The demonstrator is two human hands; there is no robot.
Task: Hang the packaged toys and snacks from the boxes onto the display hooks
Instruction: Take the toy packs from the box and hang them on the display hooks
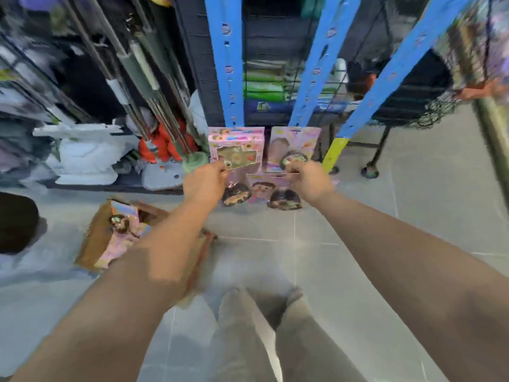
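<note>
Both arms reach forward to a pink packaged toy (261,186) held low in front of the blue rack. My left hand (205,181) pinches its upper left corner and my right hand (309,179) grips its upper right edge. Two more pink toy packages (235,146) (296,144) stand or hang just behind it at the foot of the rack. An open cardboard box (95,241) lies on the floor at the left with more pink packages (124,230) inside. The picture is blurred, and no hook is discernible.
Blue slotted uprights (227,64) rise ahead, with stacked green goods (264,84) behind a wire grid. White items (85,158) and an orange thing (162,147) crowd the left floor. A wheeled rack foot (369,170) stands right. My legs (264,340) are below, on grey tiles.
</note>
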